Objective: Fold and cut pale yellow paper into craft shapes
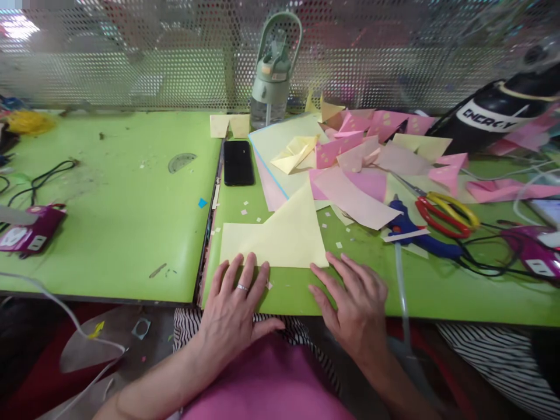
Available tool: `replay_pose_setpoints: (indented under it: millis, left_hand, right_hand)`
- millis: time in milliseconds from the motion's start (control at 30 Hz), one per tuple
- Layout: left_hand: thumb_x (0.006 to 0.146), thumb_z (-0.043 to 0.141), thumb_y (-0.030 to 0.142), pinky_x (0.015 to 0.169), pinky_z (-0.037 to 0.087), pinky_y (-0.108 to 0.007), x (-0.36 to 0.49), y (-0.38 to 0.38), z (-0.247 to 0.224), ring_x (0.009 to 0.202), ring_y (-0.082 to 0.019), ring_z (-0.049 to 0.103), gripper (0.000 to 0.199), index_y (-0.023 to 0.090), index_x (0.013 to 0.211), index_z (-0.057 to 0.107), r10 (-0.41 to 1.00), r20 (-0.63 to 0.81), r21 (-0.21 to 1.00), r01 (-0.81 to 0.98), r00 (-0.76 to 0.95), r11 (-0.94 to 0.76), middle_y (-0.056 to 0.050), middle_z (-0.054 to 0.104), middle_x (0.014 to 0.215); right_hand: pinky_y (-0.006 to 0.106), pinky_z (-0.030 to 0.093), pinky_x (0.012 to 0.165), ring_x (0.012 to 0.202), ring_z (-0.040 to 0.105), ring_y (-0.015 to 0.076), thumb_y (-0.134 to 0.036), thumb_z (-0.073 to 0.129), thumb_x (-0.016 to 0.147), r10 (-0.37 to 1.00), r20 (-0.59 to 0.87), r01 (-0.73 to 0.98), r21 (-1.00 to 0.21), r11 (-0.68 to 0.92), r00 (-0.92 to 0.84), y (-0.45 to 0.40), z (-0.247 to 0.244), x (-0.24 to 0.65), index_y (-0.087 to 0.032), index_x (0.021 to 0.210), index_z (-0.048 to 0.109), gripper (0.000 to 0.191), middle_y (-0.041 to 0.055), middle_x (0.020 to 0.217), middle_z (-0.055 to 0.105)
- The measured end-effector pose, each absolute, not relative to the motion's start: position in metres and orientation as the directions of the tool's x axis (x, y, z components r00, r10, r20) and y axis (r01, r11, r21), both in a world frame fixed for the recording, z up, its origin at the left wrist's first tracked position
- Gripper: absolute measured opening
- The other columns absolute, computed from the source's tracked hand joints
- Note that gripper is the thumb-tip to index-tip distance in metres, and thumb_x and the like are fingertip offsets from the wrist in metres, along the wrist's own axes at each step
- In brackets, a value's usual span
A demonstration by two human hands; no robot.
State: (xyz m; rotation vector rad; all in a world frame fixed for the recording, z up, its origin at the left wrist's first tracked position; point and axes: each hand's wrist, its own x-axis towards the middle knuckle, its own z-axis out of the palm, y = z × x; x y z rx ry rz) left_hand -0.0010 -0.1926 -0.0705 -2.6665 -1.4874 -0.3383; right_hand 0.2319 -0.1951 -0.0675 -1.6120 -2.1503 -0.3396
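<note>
A folded sheet of pale yellow paper (280,239) lies flat on the green table in front of me, one part rising to a point at the upper right. My left hand (236,297) rests palm down at its lower left edge, fingers spread, a ring on one finger. At the lower right corner of the paper, my right hand (352,297) has its fingertips on or just beside the edge, fingers apart. Neither hand grips anything. Small paper scraps (338,245) are scattered around the sheet.
Pink and yellow cut paper (354,192) is heaped behind and right. A blue glue gun (405,224) and red-yellow scissors (450,213) lie at right. A black phone (238,163), a green-lidded bottle (271,87) and a protractor (181,163) are farther back. A gap (209,233) splits the tables.
</note>
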Motion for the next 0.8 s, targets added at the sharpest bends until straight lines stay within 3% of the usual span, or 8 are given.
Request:
replay_pose_setpoints:
  millis: [167,300,500,633,800]
  left_hand:
    - [0.082,0.031,0.082,0.114,0.028,-0.054,0.007,-0.194,-0.070,0.137,-0.038,0.038,0.095,0.011,0.144,0.044,0.826,0.270,0.043,0.851,0.494,-0.523,-0.018,0.046,0.148]
    - [0.088,0.028,0.076,0.118,0.025,-0.045,0.017,-0.191,-0.070,0.139,-0.033,0.038,0.093,0.001,0.141,0.044,0.793,0.303,0.058,0.820,0.528,-0.569,-0.020,0.046,0.147]
    - [0.083,0.033,0.079,0.111,0.033,-0.051,0.021,-0.185,-0.071,0.135,-0.037,0.043,0.089,0.017,0.147,0.040,0.780,0.259,0.026,0.803,0.570,-0.596,-0.018,0.047,0.147]
    - [0.079,0.029,0.084,0.110,0.034,-0.051,0.022,-0.184,-0.070,0.134,-0.038,0.043,0.096,0.016,0.146,0.041,0.785,0.234,0.011,0.806,0.573,-0.592,-0.019,0.047,0.146]
    - [0.080,0.028,0.083,0.110,0.035,-0.051,0.024,-0.183,-0.069,0.133,-0.038,0.044,0.094,0.017,0.144,0.044,0.793,0.230,0.019,0.812,0.565,-0.584,-0.018,0.049,0.144]
  right_hand:
    - [0.047,0.038,0.102,0.118,0.058,0.0294,-0.033,0.059,0.092,0.842,0.487,0.957,-0.044,0.286,-0.229,-0.196,-0.065,0.226,-0.020,0.110,0.072,0.026,0.0105,0.122,0.070]
    - [0.047,0.033,0.106,0.114,0.061,0.0272,-0.032,0.059,0.092,0.843,0.476,0.953,-0.034,0.302,-0.250,-0.194,-0.062,0.223,-0.021,0.109,0.071,0.023,0.0077,0.118,0.073]
    - [0.048,0.033,0.104,0.104,0.064,0.0259,-0.031,0.056,0.093,0.838,0.469,0.937,-0.056,0.345,-0.281,-0.191,-0.066,0.230,-0.020,0.114,0.069,0.027,0.0073,0.111,0.075]
    - [0.053,0.029,0.106,0.110,0.061,0.0294,-0.035,0.054,0.094,0.839,0.456,0.938,-0.028,0.347,-0.296,-0.191,-0.065,0.229,-0.019,0.124,0.064,0.036,0.0100,0.116,0.073]
    - [0.061,0.014,0.114,0.126,0.052,0.0331,-0.048,0.047,0.096,0.833,0.464,0.927,-0.066,0.370,-0.300,-0.192,-0.063,0.213,-0.021,0.127,0.064,0.044,0.0104,0.129,0.066]
